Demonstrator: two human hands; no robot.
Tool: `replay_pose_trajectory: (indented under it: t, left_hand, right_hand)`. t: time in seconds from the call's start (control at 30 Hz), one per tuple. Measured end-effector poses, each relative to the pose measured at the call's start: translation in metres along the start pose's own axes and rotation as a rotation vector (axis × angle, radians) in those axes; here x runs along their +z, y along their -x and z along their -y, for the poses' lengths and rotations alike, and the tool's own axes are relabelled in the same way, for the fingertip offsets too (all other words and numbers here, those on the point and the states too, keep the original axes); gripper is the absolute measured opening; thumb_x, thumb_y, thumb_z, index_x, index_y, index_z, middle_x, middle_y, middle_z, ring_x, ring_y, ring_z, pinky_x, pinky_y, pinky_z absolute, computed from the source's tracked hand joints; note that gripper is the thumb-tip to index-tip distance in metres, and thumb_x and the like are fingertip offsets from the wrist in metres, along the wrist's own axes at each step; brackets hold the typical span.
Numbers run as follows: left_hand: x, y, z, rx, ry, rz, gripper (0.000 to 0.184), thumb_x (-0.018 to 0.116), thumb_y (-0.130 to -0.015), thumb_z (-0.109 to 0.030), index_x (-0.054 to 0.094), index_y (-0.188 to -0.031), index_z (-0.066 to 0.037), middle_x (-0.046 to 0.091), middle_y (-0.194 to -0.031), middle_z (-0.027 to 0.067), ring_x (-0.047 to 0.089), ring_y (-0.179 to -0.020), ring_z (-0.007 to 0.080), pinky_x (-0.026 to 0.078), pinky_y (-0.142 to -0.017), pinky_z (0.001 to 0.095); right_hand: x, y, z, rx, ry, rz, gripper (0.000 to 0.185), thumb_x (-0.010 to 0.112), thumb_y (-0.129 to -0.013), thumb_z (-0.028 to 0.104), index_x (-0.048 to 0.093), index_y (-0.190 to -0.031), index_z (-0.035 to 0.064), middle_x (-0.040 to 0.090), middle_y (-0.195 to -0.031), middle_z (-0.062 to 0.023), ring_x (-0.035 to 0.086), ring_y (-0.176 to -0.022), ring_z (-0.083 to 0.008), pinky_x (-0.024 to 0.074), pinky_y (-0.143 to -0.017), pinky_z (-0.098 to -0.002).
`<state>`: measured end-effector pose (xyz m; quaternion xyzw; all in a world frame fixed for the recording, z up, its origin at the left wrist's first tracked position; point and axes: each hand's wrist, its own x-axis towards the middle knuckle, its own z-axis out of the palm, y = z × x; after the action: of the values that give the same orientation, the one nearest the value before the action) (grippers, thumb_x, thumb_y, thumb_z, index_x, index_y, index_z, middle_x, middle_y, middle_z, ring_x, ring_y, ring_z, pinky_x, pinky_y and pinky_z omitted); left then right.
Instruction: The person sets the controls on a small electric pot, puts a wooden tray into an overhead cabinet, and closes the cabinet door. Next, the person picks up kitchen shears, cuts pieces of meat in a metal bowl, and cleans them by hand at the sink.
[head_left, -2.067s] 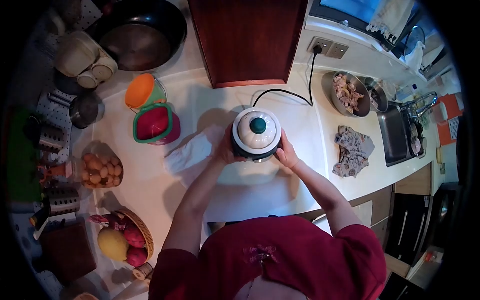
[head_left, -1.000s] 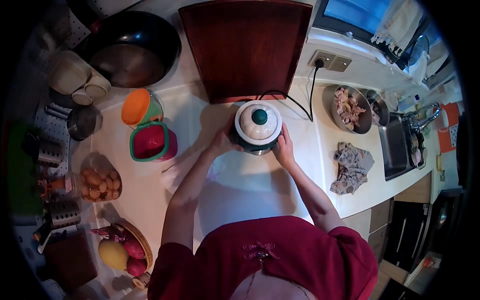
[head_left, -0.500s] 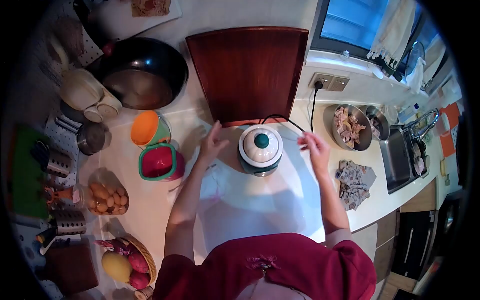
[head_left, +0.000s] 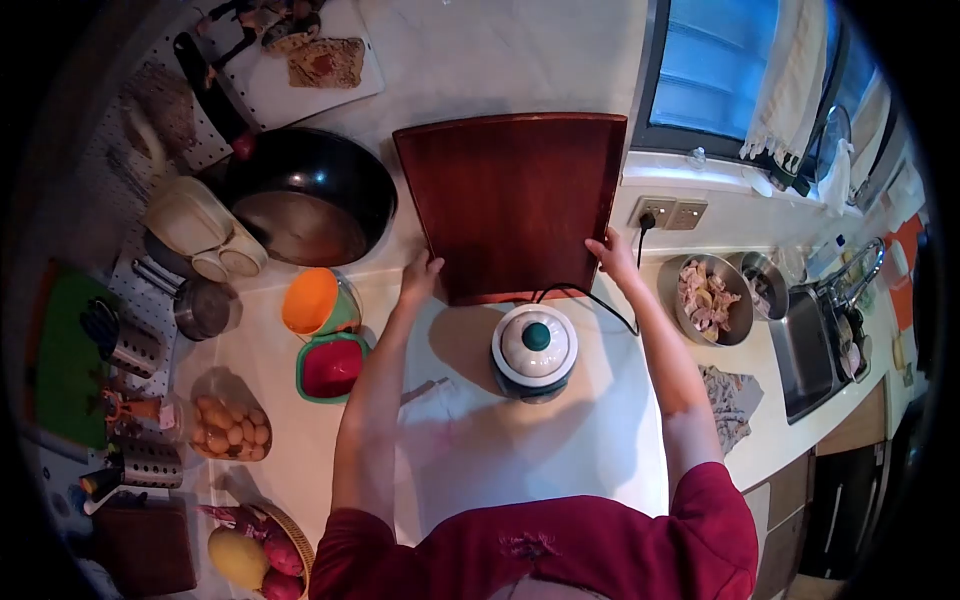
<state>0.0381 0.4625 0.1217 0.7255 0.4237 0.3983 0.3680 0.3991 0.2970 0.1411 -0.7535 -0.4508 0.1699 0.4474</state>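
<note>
Low in the frame, the person's dark red, short-sleeved cloth top point(head_left: 640, 535) bears small, spindly embroidery point(head_left: 530, 546) mid-chest.

likely home kitchen: sink point(head_left: 803, 352), pan point(head_left: 318, 185)

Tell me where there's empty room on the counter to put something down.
There's bare counter between the lidded pot and the red shirt. Another patch lies between the egg container and the left arm. It's crowded by the black pan and around the metal bowls beside the sink.
</note>
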Motion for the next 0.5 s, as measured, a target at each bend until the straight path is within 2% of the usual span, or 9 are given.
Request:
replay_pose_trajectory:
  t: [0.07,0.1,0.13,0.2,0.23,0.27,0.3,0.43,0.5]
  left_hand:
    - [0.005,0.003,0.002,0.129,-0.011,0.011,0.03,0.056,-0.088,-0.02,0.056,-0.11,0.0,0.063,-0.1,0.0217,0.06,-0.095,0.037,0.045,-0.082,0.0392]
    - [0.007,0.006,-0.002,0.132,0.019,-0.039,0.026,0.056,-0.087,-0.019,0.056,-0.104,0.001,0.064,-0.094,0.0204,0.06,-0.089,0.0381,0.046,-0.077,0.0386]
    - [0.007,0.003,-0.004,0.139,0.02,-0.043,0.026,0.056,-0.087,-0.019,0.056,-0.104,0.001,0.064,-0.094,0.0204,0.06,-0.089,0.0381,0.046,-0.077,0.0386]
    - [0.006,0.0,-0.01,0.19,0.048,-0.145,0.022,0.056,-0.087,-0.017,0.054,-0.096,0.002,0.063,-0.084,0.0178,0.061,-0.078,0.0301,0.045,-0.071,0.0355]
    - [0.0,0.003,-0.031,0.193,0.049,-0.15,0.022,0.056,-0.087,-0.017,0.054,-0.096,0.002,0.063,-0.084,0.0178,0.061,-0.078,0.0301,0.045,-0.071,0.0355]
    - [-0.01,0.01,-0.067,0.177,0.138,-0.103,0.02,0.056,-0.087,-0.016,0.052,-0.092,0.003,0.062,-0.081,0.0163,0.058,-0.074,0.0249,0.045,-0.069,0.0337]
    - [-0.016,0.014,-0.092,0.164,0.228,-0.055,0.019,0.056,-0.087,-0.015,0.051,-0.089,0.003,0.06,-0.078,0.0149,0.055,-0.07,0.0196,0.044,-0.067,0.0319]
    - [-0.034,0.018,-0.15,0.371,0.162,-0.124,0.016,0.056,-0.087,-0.014,0.053,-0.088,0.002,0.057,-0.074,0.009,0.05,-0.07,0.0105,0.043,-0.065,0.028]
    - [-0.05,0.039,-0.196,0.371,0.195,-0.135,0.016,0.057,-0.086,-0.014,0.054,-0.09,0.002,0.057,-0.074,0.0079,0.049,-0.07,0.0096,0.043,-0.065,0.0274]
  right_hand:
    - [0.006,0.002,0.001,0.033,-0.214,-0.026,0.023,0.062,-0.087,0.023,0.06,-0.101,0.0046,0.057,-0.071,-0.0023,0.054,-0.061,-0.0112,0.0494,-0.047,-0.0276]
    - [0.004,0.005,0.008,0.025,-0.216,-0.029,0.023,0.062,-0.087,0.023,0.06,-0.101,0.0046,0.057,-0.071,-0.0023,0.054,-0.061,-0.0112,0.0494,-0.047,-0.0276]
    - [-0.002,0.011,0.02,0.063,-0.233,-0.035,0.024,0.063,-0.086,0.019,0.061,-0.103,0.0029,0.06,-0.073,-0.0065,0.056,-0.06,-0.0123,0.0477,-0.048,-0.0298]
    - [-0.013,0.009,0.029,0.092,-0.248,-0.041,0.025,0.063,-0.085,0.015,0.061,-0.106,0.0012,0.064,-0.075,-0.0107,0.057,-0.06,-0.0135,0.046,-0.048,-0.032]
    - [-0.021,0.0,0.023,0.015,-0.177,-0.083,0.023,0.063,-0.085,0.014,0.061,-0.105,0.0018,0.063,-0.074,-0.0083,0.057,-0.06,-0.0125,0.0462,-0.048,-0.0308]
    - [-0.027,-0.002,0.019,-0.056,-0.104,-0.122,0.021,0.062,-0.086,0.013,0.062,-0.104,0.0024,0.062,-0.072,-0.0058,0.057,-0.061,-0.0115,0.0465,-0.047,-0.0296]
    - [-0.039,0.012,0.047,-0.054,-0.368,-0.139,0.02,0.063,-0.086,0.015,0.063,-0.103,0.0041,0.061,-0.072,-0.0025,0.056,-0.062,-0.0093,0.048,-0.048,-0.0265]
    - [-0.088,0.033,0.089,-0.154,-0.394,-0.244,0.021,0.063,-0.087,0.015,0.063,-0.105,0.0046,0.062,-0.073,-0.0022,0.057,-0.063,-0.0082,0.0508,-0.051,-0.0258]
    - [-0.112,0.047,0.105,-0.229,-0.41,-0.249,0.023,0.063,-0.086,0.016,0.063,-0.107,0.0048,0.063,-0.074,-0.0024,0.057,-0.063,-0.0076,0.0505,-0.051,-0.0251]
